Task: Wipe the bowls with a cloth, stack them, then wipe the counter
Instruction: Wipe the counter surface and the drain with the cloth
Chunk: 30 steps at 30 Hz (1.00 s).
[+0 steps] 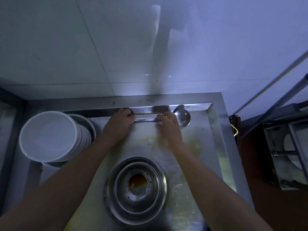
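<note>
A: What kind of place is it?

B: A dim kitchen corner, pale glossy wall tiles above a steel counter (191,164) with a raised rim; the metal is scuffed and smeared with yellowish residue.

A: And the grip of each hand?

B: The left hand (119,121) lies at the back edge with its fingers curled over one end of a long flat metal handle (146,120). The right hand (168,125) rests over the other end of that handle, fingers bent down around it, though whether they truly clasp it I cannot tell. Both bare forearms reach in from the near side.

A: What does the handle belong to?

B: A ladle (183,117), its round, shiny steel cup lying just right of the right hand, against the back rim.

A: Where are the bowls?

B: A stack of smooth white round bowls (50,135) stands at the left of the counter, well apart from the hands, seated in a shallow steel basin (90,125) whose rim shows behind it.

A: Anything nearer?

B: A circular burner well (136,187), concentric steel rings with a rusty brown centre, set in the counter between the forearms
</note>
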Each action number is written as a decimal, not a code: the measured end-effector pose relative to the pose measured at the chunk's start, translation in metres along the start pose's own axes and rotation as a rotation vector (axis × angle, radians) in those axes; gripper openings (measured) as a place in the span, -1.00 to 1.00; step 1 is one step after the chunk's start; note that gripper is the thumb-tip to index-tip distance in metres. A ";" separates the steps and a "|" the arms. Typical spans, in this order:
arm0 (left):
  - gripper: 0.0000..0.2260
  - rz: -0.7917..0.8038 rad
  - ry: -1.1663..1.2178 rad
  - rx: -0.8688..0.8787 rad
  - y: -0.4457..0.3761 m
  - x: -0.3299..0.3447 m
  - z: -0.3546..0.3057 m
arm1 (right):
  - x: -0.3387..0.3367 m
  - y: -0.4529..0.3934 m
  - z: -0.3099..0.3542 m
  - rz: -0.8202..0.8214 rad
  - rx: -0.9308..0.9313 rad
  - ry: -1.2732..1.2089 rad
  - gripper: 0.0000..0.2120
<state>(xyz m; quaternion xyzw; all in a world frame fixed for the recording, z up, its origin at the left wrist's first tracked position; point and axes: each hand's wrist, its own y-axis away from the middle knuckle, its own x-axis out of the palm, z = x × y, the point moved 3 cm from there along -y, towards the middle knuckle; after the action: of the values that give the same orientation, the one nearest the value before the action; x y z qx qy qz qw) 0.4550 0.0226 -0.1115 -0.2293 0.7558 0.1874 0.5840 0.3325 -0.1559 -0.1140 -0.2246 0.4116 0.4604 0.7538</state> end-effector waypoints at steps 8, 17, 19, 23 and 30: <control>-0.84 0.035 0.038 0.010 -0.007 -0.005 0.000 | -0.014 -0.024 -0.004 0.141 -0.227 0.355 -0.77; -0.94 0.037 -0.077 0.088 -0.011 -0.008 -0.001 | -0.016 -0.025 0.004 0.182 -0.374 0.542 -0.82; -0.92 0.057 -0.109 0.097 -0.011 -0.007 -0.001 | -0.016 -0.026 0.003 0.175 -0.408 0.608 -0.83; -0.89 0.071 -0.156 0.036 -0.013 -0.008 -0.002 | -0.018 -0.030 0.009 0.147 -0.416 0.653 -0.81; -0.83 0.052 -0.165 0.000 -0.013 -0.010 -0.002 | -0.021 -0.029 0.007 0.260 -0.282 0.586 -0.68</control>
<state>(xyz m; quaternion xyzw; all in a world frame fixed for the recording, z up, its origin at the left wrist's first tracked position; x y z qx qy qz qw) 0.4624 0.0118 -0.1018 -0.1935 0.7106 0.2208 0.6394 0.3563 -0.1751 -0.0935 -0.3948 0.5681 0.5209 0.5000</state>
